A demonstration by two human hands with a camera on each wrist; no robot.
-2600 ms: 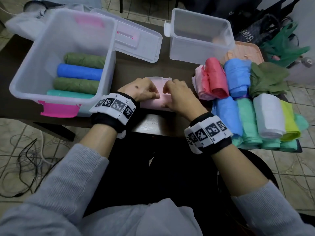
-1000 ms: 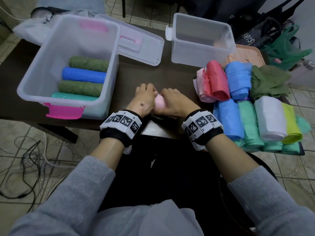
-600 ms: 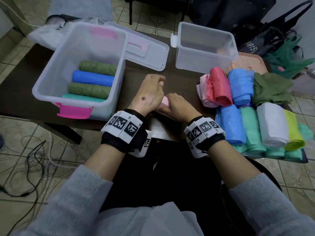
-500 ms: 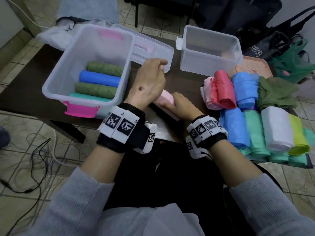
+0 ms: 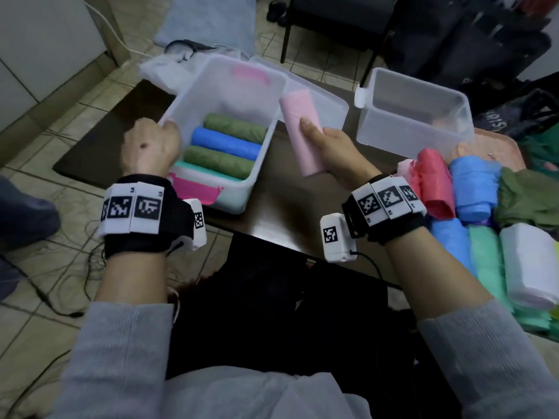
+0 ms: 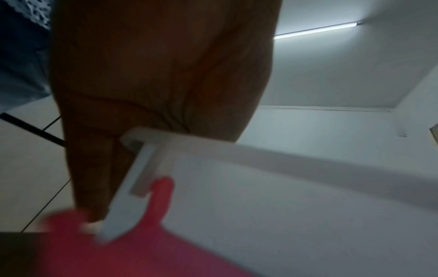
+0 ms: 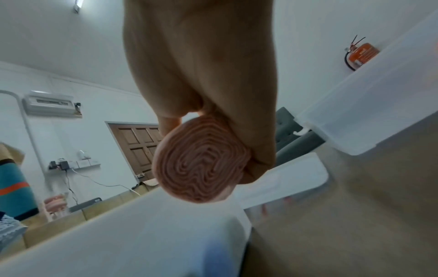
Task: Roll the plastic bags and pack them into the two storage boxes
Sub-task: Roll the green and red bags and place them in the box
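My right hand (image 5: 328, 146) grips a rolled pink plastic bag (image 5: 301, 131), lifted off the table beside the right wall of the left storage box (image 5: 266, 146); the roll's spiral end (image 7: 201, 159) shows in the right wrist view. That clear box with a pink latch (image 5: 196, 189) holds several rolls: green (image 5: 236, 128), blue (image 5: 227, 143), green and teal. My left hand (image 5: 151, 143) holds the box's left rim (image 6: 213, 150), fingers curled over it. The second storage box (image 5: 414, 116) stands at the back right, with no rolls showing in it.
Unpacked bags lie at the right: red (image 5: 435, 182), blue (image 5: 472, 182), green (image 5: 484, 261) and white (image 5: 529, 264) rolls, plus a crumpled olive bag (image 5: 529, 198). The left box's lid (image 5: 317, 101) lies open behind it. Cables trail on the tiled floor at left.
Both hands finished rolling the pink bag on the table. My right hand then lifted the roll toward the left box, and my left hand moved over to that box's left rim.
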